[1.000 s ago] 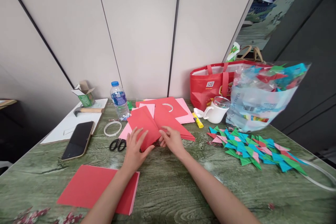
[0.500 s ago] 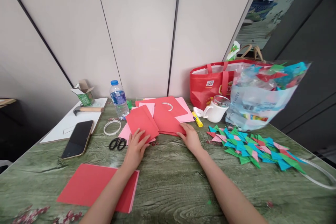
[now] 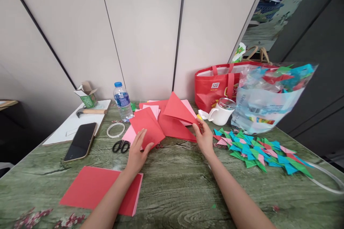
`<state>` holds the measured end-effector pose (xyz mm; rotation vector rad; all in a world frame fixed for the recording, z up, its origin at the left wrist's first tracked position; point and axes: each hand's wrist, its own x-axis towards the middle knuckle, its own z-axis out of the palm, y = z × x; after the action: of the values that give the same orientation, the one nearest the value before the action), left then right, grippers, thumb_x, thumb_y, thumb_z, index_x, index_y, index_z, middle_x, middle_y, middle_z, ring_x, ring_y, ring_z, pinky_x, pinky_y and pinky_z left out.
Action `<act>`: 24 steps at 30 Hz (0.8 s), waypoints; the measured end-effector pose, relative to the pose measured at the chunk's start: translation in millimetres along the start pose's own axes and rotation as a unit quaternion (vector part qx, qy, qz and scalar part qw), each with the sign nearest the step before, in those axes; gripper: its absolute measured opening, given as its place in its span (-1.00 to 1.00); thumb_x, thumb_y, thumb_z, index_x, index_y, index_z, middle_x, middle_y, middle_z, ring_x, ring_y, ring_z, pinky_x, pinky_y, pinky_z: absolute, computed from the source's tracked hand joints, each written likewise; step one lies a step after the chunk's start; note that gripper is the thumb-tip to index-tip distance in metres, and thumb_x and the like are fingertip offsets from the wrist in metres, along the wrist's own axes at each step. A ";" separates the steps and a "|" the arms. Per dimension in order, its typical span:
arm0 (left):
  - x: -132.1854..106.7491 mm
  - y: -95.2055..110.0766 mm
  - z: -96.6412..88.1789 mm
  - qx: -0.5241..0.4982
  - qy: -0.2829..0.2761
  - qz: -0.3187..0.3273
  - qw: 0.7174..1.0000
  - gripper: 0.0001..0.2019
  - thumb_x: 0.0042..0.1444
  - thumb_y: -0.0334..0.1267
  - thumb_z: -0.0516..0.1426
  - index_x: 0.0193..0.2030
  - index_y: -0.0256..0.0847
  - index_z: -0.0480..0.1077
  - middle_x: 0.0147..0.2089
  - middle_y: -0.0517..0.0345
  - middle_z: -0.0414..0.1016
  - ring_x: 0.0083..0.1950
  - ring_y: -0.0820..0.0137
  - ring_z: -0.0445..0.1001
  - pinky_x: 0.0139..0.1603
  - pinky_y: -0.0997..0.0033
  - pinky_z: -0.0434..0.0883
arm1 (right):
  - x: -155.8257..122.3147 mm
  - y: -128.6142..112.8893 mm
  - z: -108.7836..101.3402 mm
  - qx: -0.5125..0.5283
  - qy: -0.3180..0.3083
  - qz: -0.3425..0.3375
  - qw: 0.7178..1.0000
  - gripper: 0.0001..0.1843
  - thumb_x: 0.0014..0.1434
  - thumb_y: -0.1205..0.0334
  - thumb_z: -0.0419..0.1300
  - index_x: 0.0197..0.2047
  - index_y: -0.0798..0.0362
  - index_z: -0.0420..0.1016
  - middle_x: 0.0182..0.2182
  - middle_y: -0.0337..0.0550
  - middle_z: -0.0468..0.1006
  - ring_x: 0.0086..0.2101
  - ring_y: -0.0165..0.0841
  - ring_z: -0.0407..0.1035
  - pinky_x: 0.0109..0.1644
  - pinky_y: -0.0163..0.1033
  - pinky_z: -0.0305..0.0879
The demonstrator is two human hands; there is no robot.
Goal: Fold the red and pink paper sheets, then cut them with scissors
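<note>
Red sheet point(image 3: 178, 109) (corner) in right grip point(image 3: 205, 138)

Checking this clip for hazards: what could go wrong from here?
1. The right hand pinches the raised red sheet by one corner only, so it might crease or slip.
2. The sheet tilts close to the mug, and a sweep could bump it.
3. The left hand lies near the scissors and might brush them.

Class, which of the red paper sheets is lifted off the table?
The red sheet pinched by the right hand, tilted up in the air; the red piece under the left hand and the near stack lie flat.
</note>
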<state>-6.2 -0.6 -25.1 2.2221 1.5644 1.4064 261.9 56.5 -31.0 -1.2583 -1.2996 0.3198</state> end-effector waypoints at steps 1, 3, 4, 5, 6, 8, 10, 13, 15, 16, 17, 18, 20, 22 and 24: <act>-0.1 0.8 -0.7 -0.012 0.002 -0.016 1.000 -0.54 0.10 -0.15 0.07 0.15 -0.19 0.19 0.14 -0.11 0.31 0.19 0.19 0.25 0.19 0.09 0.17 | 0.0 -5.4 0.5 0.039 -0.016 0.029 0.999 -0.53 0.12 0.00 0.07 -0.01 0.15 0.36 -0.06 0.09 0.44 -0.09 -0.19 0.33 0.02 -0.01 0.23; -0.9 1.2 -1.2 -0.055 0.003 -0.049 0.997 -0.52 0.10 -0.14 0.06 0.16 -0.21 0.18 0.14 -0.12 0.32 0.18 0.20 0.25 0.19 0.11 0.16 | -2.6 -17.4 0.4 0.113 -0.071 0.070 0.989 -0.53 0.11 -0.01 0.08 -0.02 0.14 0.36 -0.07 0.06 0.45 -0.14 -0.22 0.37 -0.04 -0.06 0.29; -1.4 0.9 -1.0 -0.085 0.000 -0.066 0.994 -0.51 0.11 -0.13 0.05 0.17 -0.21 0.16 0.15 -0.12 0.31 0.18 0.21 0.25 0.19 0.12 0.16 | -5.7 -23.5 -0.3 0.138 -0.104 0.081 0.982 -0.53 0.10 0.00 0.09 -0.02 0.13 0.37 -0.07 0.04 0.46 -0.17 -0.25 0.38 -0.06 -0.08 0.31; -1.9 0.5 -0.7 -0.122 -0.002 -0.084 0.989 -0.50 0.12 -0.12 0.04 0.19 -0.21 0.14 0.16 -0.13 0.30 0.18 0.22 0.25 0.19 0.12 0.16 | -10.1 -29.1 -1.3 0.153 -0.136 0.085 0.975 -0.55 0.09 0.01 0.10 -0.02 0.12 0.37 -0.08 0.02 0.47 -0.18 -0.26 0.39 -0.08 -0.10 0.32; -2.2 0.1 -0.4 -0.162 -0.004 -0.103 0.981 -0.49 0.13 -0.10 0.02 0.21 -0.22 0.11 0.17 -0.13 0.28 0.18 0.23 0.26 0.19 0.13 0.15 | -15.5 -33.9 -2.7 0.158 -0.165 0.083 0.970 -0.56 0.08 0.02 0.12 -0.03 0.10 0.38 -0.09 0.00 0.47 -0.18 -0.26 0.39 -0.07 -0.11 0.32; -1.8 -0.1 -0.4 -0.240 -0.001 -0.143 0.960 -0.45 0.15 -0.03 -0.04 0.23 -0.25 0.08 0.20 -0.14 0.25 0.18 0.24 0.27 0.19 0.16 0.16 | -27.9 -40.2 -5.6 0.146 -0.214 0.066 0.964 -0.59 0.06 0.05 0.16 -0.05 0.07 0.41 -0.10 -0.03 0.49 -0.14 -0.25 0.38 -0.03 -0.11 0.30; 0.4 1.1 -2.1 -0.287 0.017 -0.186 0.940 -0.41 0.14 0.05 -0.07 0.21 -0.29 0.13 0.21 -0.14 0.25 0.20 0.22 0.24 0.20 0.21 0.13 | -39.4 -41.9 -8.1 0.124 -0.250 0.043 0.959 -0.60 0.06 0.07 0.17 -0.03 0.02 0.41 -0.04 -0.06 0.46 -0.04 -0.22 0.33 0.05 -0.09 0.24; 6.9 5.6 -6.7 -0.325 0.061 -0.246 0.911 -0.38 0.08 0.14 -0.06 0.13 -0.30 0.27 0.21 -0.07 0.25 0.25 0.19 0.14 0.23 0.29 0.07 | -48.9 -40.2 -9.7 0.087 -0.285 0.010 0.954 -0.60 0.08 0.09 0.16 0.00 -0.03 0.39 0.00 -0.08 0.43 0.02 -0.21 0.28 0.12 -0.05 0.16; 11.7 9.6 -9.6 -0.364 0.081 -0.268 0.888 -0.42 0.05 0.11 0.00 0.08 -0.27 0.32 0.20 -0.03 0.27 0.27 0.20 0.10 0.23 0.32 0.06 | -50.2 -39.6 -9.9 0.078 -0.298 0.002 0.951 -0.61 0.10 0.08 0.14 0.01 -0.03 0.39 0.00 -0.08 0.43 0.02 -0.22 0.28 0.12 -0.06 0.16; 13.9 11.8 -10.7 -0.381 0.084 -0.274 0.879 -0.44 0.05 0.10 0.03 0.08 -0.25 0.32 0.19 -0.01 0.29 0.26 0.21 0.12 0.22 0.32 0.08 | -50.1 -40.0 -10.1 0.079 -0.302 0.003 0.950 -0.62 0.12 0.08 0.12 0.01 -0.03 0.38 0.00 -0.09 0.44 0.02 -0.22 0.29 0.11 -0.07 0.17; 15.8 13.9 -11.7 -0.392 0.084 -0.277 0.873 -0.45 0.05 0.09 0.03 0.08 -0.23 0.32 0.17 0.00 0.31 0.24 0.21 0.15 0.20 0.31 0.12 | -49.7 -40.6 -10.3 0.081 -0.305 0.006 0.949 -0.62 0.14 0.07 0.10 0.02 -0.03 0.38 -0.01 -0.09 0.44 0.01 -0.23 0.30 0.10 -0.08 0.18; 17.4 15.8 -12.7 -0.401 0.081 -0.282 0.868 -0.46 0.05 0.09 0.03 0.07 -0.22 0.32 0.14 0.00 0.35 0.21 0.20 0.21 0.16 0.30 0.18 | -49.3 -41.5 -10.7 0.084 -0.308 0.010 0.948 -0.63 0.15 0.07 0.07 0.02 -0.03 0.38 -0.01 -0.09 0.45 0.00 -0.23 0.31 0.10 -0.09 0.19; 19.5 18.8 -14.8 -0.428 0.075 -0.305 0.848 -0.48 0.03 0.07 0.06 0.06 -0.21 0.33 0.05 0.01 0.44 0.11 0.19 0.34 0.07 0.29 0.29 | -48.3 -42.8 -11.5 0.093 -0.308 0.021 0.947 -0.63 0.18 0.06 0.03 0.01 -0.03 0.39 -0.02 -0.09 0.46 -0.01 -0.22 0.32 0.09 -0.09 0.19; 20.3 20.2 -17.6 -0.473 0.061 -0.338 0.812 -0.50 -0.06 -0.05 0.18 0.04 -0.19 0.33 -0.06 0.06 0.51 -0.04 0.22 0.45 -0.05 0.31 0.37 | -46.8 -42.9 -12.1 0.098 -0.289 0.040 0.952 -0.63 0.19 0.03 -0.01 -0.03 -0.01 0.42 -0.05 -0.09 0.49 -0.01 -0.21 0.32 0.08 -0.09 0.19; 19.9 19.6 -21.0 -0.516 0.041 -0.365 0.774 -0.47 -0.19 -0.24 0.27 0.01 -0.17 0.34 -0.18 0.12 0.55 -0.22 0.29 0.52 -0.21 0.38 0.43 | -44.2 -41.7 -12.3 0.101 -0.257 0.068 0.959 -0.60 0.20 -0.02 -0.03 -0.08 0.02 0.45 -0.08 -0.08 0.51 -0.03 -0.18 0.34 0.08 -0.06 0.18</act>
<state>-6.2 -3.0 9.8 0.7935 1.0038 1.4979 239.0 0.4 -17.8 -1.1287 -1.5700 0.9017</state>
